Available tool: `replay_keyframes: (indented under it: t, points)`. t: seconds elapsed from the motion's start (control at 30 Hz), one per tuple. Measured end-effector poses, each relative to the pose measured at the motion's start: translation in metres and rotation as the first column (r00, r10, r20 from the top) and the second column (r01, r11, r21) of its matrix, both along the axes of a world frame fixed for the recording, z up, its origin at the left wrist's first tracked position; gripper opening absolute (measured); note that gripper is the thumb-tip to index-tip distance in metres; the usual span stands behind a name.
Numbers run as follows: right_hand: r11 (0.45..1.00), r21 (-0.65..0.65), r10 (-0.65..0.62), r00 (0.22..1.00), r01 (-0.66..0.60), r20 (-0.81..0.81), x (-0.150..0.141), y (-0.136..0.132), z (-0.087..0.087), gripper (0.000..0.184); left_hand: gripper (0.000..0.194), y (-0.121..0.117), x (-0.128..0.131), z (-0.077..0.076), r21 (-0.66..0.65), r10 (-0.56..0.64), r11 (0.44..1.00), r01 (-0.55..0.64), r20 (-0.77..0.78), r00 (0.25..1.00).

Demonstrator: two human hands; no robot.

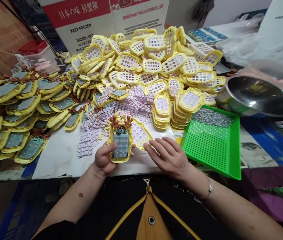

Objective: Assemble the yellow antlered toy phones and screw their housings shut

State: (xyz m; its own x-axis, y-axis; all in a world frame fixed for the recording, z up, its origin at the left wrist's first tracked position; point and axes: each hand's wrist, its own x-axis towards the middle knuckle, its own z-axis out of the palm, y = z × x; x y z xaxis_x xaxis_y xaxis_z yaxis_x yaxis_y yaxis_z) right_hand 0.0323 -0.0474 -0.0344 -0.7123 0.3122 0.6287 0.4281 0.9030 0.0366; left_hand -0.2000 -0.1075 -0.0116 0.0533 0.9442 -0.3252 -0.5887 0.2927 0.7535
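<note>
White worktop [61,146], carton [141,21] at twelve o'clock, green tray [209,146] at three, left hand [105,156] gripping antlered casing [120,143], right hand [173,158] at yellow cover [139,134], grip unclear

Head camera: above and behind the fingers [160,150], facing forward and down
Forearms [73,196]: near, behind the fingers
Carton [81,25]: farther off, beyond the fingers
</note>
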Motion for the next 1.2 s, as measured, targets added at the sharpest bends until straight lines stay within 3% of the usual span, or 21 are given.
replay_keyframes:
  t: [0.07,0.1,0.17,0.2,0.23,0.3,0.33,0.37,0.4,0.5,0.57,0.63,0.77,0.87,1.03,1.2]
  points:
    - [0.963,-0.250,0.065,0.985,-0.105,-0.162,0.004,-0.003,-0.009,0.030,0.052,-0.005,-0.004,0.000,-0.009,-0.033,0.999,0.033,0.002,0.999]
    - [0.914,-0.375,0.049,0.958,-0.157,-0.282,0.005,-0.004,-0.013,0.031,0.053,-0.008,-0.005,0.001,-0.005,-0.048,0.999,0.048,0.008,0.999]
    - [0.740,-0.609,-0.112,0.840,-0.287,-0.531,0.003,-0.005,-0.016,0.039,0.057,-0.011,-0.006,0.004,0.002,-0.080,0.997,0.080,0.020,0.997]
    - [0.592,-0.713,-0.225,0.772,-0.376,-0.595,-0.001,-0.005,-0.017,0.045,0.058,-0.012,-0.006,0.005,0.001,-0.101,0.995,0.101,0.020,0.995]
    - [0.398,-0.788,-0.322,0.732,-0.470,-0.600,-0.005,-0.005,-0.016,0.052,0.060,-0.013,-0.005,0.006,-0.005,-0.131,0.991,0.131,0.017,0.991]
    - [-0.027,-0.804,-0.379,0.750,-0.594,-0.542,-0.015,-0.005,-0.013,0.063,0.061,-0.014,-0.004,0.008,-0.026,-0.194,0.981,0.194,0.000,0.981]
    - [-0.203,-0.771,-0.349,0.781,-0.603,-0.518,-0.020,-0.005,-0.012,0.069,0.059,-0.014,-0.003,0.008,-0.035,-0.216,0.976,0.216,-0.012,0.976]
    - [-0.332,-0.735,-0.311,0.804,-0.592,-0.507,-0.023,-0.005,-0.011,0.073,0.057,-0.013,-0.002,0.007,-0.042,-0.230,0.973,0.229,-0.026,0.973]
    - [-0.417,-0.698,-0.287,0.813,-0.582,-0.506,-0.025,-0.006,-0.011,0.075,0.055,-0.013,-0.002,0.007,-0.044,-0.238,0.971,0.236,-0.039,0.971]
    - [-0.563,-0.591,-0.279,0.806,-0.578,-0.522,-0.025,-0.009,-0.014,0.078,0.050,-0.010,-0.002,0.005,-0.032,-0.243,0.970,0.242,-0.059,0.968]
    - [-0.614,-0.524,-0.299,0.789,-0.590,-0.538,-0.023,-0.011,-0.018,0.078,0.049,-0.008,-0.001,0.005,-0.023,-0.242,0.970,0.241,-0.050,0.969]
    - [-0.619,-0.494,-0.333,0.774,-0.610,-0.539,-0.022,-0.012,-0.020,0.079,0.049,-0.006,0.002,0.004,-0.028,-0.231,0.973,0.230,-0.024,0.973]
    - [-0.537,-0.555,-0.384,0.770,-0.635,-0.509,-0.021,-0.013,-0.022,0.079,0.070,-0.001,0.008,0.005,-0.065,-0.140,0.988,0.140,0.011,0.990]
    - [-0.508,-0.553,-0.430,0.751,-0.660,-0.501,-0.023,-0.011,-0.025,0.078,0.082,0.005,0.011,0.007,-0.075,-0.028,0.997,0.027,-0.019,0.999]
    - [-0.477,-0.533,-0.483,0.715,-0.699,-0.505,-0.037,-0.005,-0.017,0.073,0.057,0.014,0.015,0.009,-0.069,0.175,0.982,-0.177,-0.029,0.984]
    - [-0.398,-0.571,-0.475,0.694,-0.718,-0.541,-0.058,-0.002,-0.004,0.066,0.051,0.018,0.023,0.004,-0.015,0.233,0.972,-0.234,-0.050,0.971]
